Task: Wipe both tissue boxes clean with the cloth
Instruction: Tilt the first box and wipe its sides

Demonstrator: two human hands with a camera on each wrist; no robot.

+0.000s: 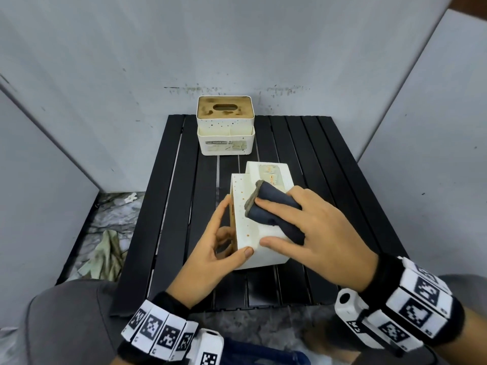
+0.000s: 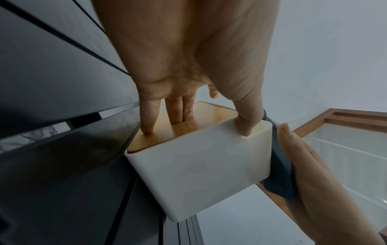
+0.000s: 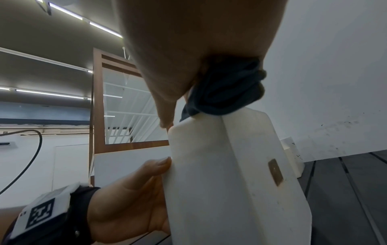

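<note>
A white tissue box [image 1: 249, 233] [image 2: 199, 165] [image 3: 209, 182] lies tipped on its side mid-table, its wooden lid facing left and small orange spots on the upturned face. My left hand [image 1: 232, 233] [image 2: 194, 131] holds it, with the thumb hooked over the near top edge and the fingers flat against the lid. My right hand [image 1: 266, 223] [image 3: 184, 99] grips a bunched dark blue cloth [image 1: 274, 204] [image 2: 280, 174] [image 3: 226, 89] and presses it on the upturned face. A second white tissue box [image 1: 225, 143] [image 3: 293, 157] with a stained brown lid stands upright at the table's back.
Both boxes are on a black slatted table [image 1: 179, 206] enclosed by grey panels behind and on both sides. A crumpled pale rag [image 1: 105, 259] lies on the marbled floor to the left. My grey-clad knee [image 1: 66, 325] is at the table's near left corner.
</note>
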